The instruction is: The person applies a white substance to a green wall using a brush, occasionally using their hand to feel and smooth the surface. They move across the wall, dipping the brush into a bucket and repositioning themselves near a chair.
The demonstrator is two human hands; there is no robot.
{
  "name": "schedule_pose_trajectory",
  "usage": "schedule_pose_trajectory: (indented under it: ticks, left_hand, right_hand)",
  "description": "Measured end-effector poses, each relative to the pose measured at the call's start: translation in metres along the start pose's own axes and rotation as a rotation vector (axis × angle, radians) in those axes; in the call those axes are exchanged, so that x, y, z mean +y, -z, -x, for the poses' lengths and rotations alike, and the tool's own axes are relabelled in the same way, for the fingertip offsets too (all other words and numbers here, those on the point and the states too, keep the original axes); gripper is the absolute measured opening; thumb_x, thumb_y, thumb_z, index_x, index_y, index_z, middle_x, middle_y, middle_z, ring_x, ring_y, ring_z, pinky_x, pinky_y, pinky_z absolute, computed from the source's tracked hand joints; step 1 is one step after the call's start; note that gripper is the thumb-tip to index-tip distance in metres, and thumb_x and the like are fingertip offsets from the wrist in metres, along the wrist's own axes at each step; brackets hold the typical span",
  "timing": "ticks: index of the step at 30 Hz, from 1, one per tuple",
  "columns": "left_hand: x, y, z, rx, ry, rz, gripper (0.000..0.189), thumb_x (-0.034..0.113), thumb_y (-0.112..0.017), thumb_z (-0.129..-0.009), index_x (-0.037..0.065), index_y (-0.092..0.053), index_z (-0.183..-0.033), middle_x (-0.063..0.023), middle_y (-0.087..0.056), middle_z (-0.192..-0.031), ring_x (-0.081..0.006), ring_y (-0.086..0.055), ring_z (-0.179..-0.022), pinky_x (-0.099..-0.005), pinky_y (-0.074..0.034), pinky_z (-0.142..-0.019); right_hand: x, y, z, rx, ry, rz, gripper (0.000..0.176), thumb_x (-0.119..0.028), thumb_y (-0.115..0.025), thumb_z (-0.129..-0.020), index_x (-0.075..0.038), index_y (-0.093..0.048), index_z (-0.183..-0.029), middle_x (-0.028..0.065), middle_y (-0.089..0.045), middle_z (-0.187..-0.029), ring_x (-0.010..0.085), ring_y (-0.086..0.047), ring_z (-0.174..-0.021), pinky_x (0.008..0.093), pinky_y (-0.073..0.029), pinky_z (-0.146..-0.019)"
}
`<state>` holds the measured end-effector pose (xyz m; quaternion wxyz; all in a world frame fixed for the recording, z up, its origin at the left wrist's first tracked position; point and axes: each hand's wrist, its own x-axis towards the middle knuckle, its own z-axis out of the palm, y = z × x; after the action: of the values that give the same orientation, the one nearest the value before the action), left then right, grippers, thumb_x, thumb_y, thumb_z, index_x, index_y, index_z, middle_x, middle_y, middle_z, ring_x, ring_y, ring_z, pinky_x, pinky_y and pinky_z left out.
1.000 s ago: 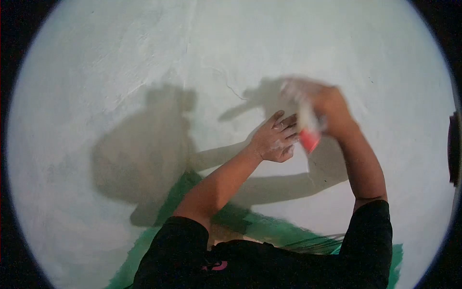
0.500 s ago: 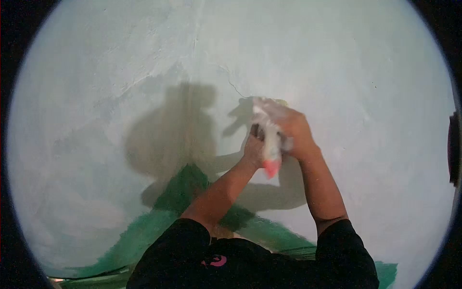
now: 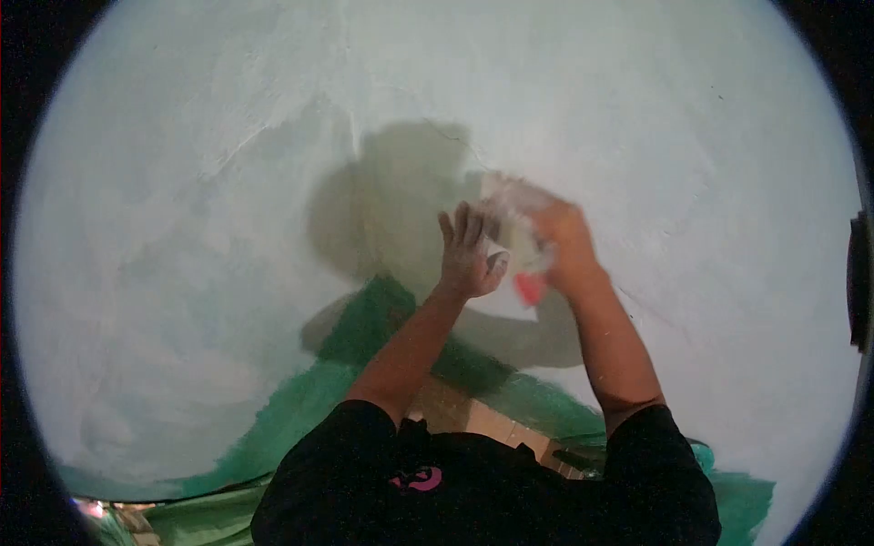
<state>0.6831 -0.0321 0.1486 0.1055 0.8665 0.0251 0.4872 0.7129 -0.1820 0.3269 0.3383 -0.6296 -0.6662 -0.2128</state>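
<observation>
My right hand (image 3: 555, 232) is closed around a whitish tool with a red end (image 3: 529, 289). The tool is smeared by motion, and its upper part overlaps the pale wall (image 3: 674, 218) beside a thin crack. Just to the left, my left hand (image 3: 469, 259) is raised near the wall, its fingers stretched up and spread. A small pale patch with a dark spot shows beside its thumb, and I cannot tell whether the hand holds it. The fingers of both hands look dusted with white.
Dark green paint (image 3: 300, 409) covers the lower wall with an uneven upper edge. Below it are brownish floor tiles (image 3: 487, 423) and green cloth (image 3: 205, 519) at lower left. A dark object (image 3: 857, 282) stands at the far right edge. My shadow falls across the wall.
My left hand has moved slightly left, away from my right hand, and its fingers now show spread. The tool's red end has shifted up and right. The view has shifted slightly.
</observation>
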Motion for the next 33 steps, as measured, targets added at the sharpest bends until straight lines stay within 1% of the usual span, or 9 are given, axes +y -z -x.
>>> schedule_pose_trajectory:
  ticks: [6, 14, 16, 17, 22, 29, 30, 31, 33]
  left_hand:
    - [0.043, 0.04, -0.057, 0.082, -0.124, -0.082, 0.078, 0.04, -0.054, -0.072, 0.003, -0.031, -0.137, -0.029, -0.014, -0.144, -0.0492, -0.005, -0.133, -0.0732, 0.01, -0.092]
    - [0.071, 0.028, -0.045, 0.173, -0.269, 0.168, 0.069, 0.041, -0.051, -0.073, 0.019, -0.037, -0.137, -0.0093, -0.025, -0.147, -0.0315, -0.014, -0.137, -0.0647, 0.002, -0.102]
    - [0.084, 0.024, -0.044, 0.208, -0.29, 0.142, 0.067, 0.039, -0.05, -0.073, 0.02, -0.039, -0.136, -0.0062, -0.027, -0.146, -0.0301, -0.015, -0.138, -0.0634, 0.001, -0.103]
    - [0.093, 0.031, -0.046, 0.211, -0.309, 0.095, 0.067, 0.039, -0.049, -0.074, 0.017, -0.039, -0.136, -0.0082, -0.024, -0.147, -0.0313, -0.012, -0.138, -0.0613, 0.002, -0.104]
    - [0.135, 0.039, -0.039, 0.17, -0.317, 0.099, 0.059, 0.036, -0.046, -0.076, 0.014, -0.047, -0.13, -0.0105, -0.027, -0.146, -0.0328, -0.013, -0.137, -0.0588, 0.001, -0.106]
    - [0.199, 0.047, -0.024, 0.071, -0.286, 0.185, 0.061, 0.031, -0.049, -0.068, 0.013, -0.051, -0.126, -0.0059, -0.036, -0.141, -0.0271, -0.022, -0.135, -0.0556, -0.006, -0.106]
    - [0.208, 0.049, -0.023, 0.067, -0.285, 0.184, 0.061, 0.031, -0.049, -0.068, 0.013, -0.051, -0.126, -0.0059, -0.036, -0.141, -0.0271, -0.022, -0.135, -0.0556, -0.006, -0.106]
    - [0.218, 0.049, -0.021, 0.087, -0.315, 0.168, 0.061, 0.031, -0.049, -0.07, 0.01, -0.049, -0.127, -0.0091, -0.033, -0.143, -0.0306, -0.019, -0.136, -0.0574, -0.002, -0.106]
    - [0.238, 0.05, -0.017, 0.118, -0.349, 0.152, 0.063, 0.032, -0.049, -0.071, 0.006, -0.047, -0.128, -0.0113, -0.028, -0.145, -0.0338, -0.013, -0.137, -0.0579, 0.005, -0.106]
  right_hand:
    - [-0.015, 0.097, -0.043, 0.766, 0.221, 0.361, 0.02, -0.01, -0.062, -0.078, -0.006, -0.066, -0.098, 0.0105, -0.065, -0.105, 0.024, -0.063, -0.098, 0.0328, -0.049, -0.087]
    - [-0.052, 0.08, 0.021, -0.12, -0.039, 0.215, 0.034, -0.017, -0.063, -0.069, -0.013, -0.064, -0.103, 0.0091, -0.062, -0.112, 0.0242, -0.06, -0.104, 0.0377, -0.047, -0.088]
    - [-0.059, 0.116, 0.011, 0.017, -0.526, 0.191, 0.024, -0.023, -0.062, -0.075, -0.008, -0.066, -0.093, 0.0083, -0.065, -0.106, 0.0218, -0.062, -0.097, 0.0318, -0.048, -0.085]
    - [-0.046, 0.151, 0.01, 0.134, 0.027, 0.305, 0.02, -0.021, -0.058, -0.082, -0.007, -0.066, -0.094, 0.0092, -0.065, -0.104, 0.0179, -0.063, -0.093, 0.0324, -0.05, -0.082]
    - [-0.062, 0.209, -0.009, 0.719, 0.204, 0.621, 0.015, -0.006, -0.065, -0.079, -0.004, -0.066, -0.093, 0.0091, -0.065, -0.105, 0.0144, -0.063, -0.094, 0.0294, -0.053, -0.077]
    - [-0.098, 0.192, 0.059, -0.203, 0.01, 0.527, 0.022, -0.013, -0.063, -0.077, -0.01, -0.066, -0.099, 0.0104, -0.065, -0.104, 0.0251, -0.063, -0.095, 0.0315, -0.05, -0.082]
    - [-0.056, 0.219, 0.089, -0.206, -0.439, 0.438, 0.019, -0.01, -0.059, -0.079, -0.008, -0.066, -0.096, 0.0095, -0.066, -0.101, 0.0248, -0.064, -0.094, 0.0307, -0.05, -0.08]
    - [-0.083, 0.253, 0.066, -0.182, 0.041, 0.844, 0.018, -0.004, -0.054, -0.082, -0.005, -0.065, -0.097, 0.0098, -0.065, -0.104, 0.0188, -0.062, -0.095, 0.0291, -0.049, -0.081]
    - [-0.088, 0.305, 0.059, 0.328, -0.027, 0.652, 0.018, -0.001, -0.055, -0.083, -0.001, -0.062, -0.1, 0.009, -0.062, -0.108, 0.0171, -0.06, -0.099, 0.0302, -0.048, -0.084]
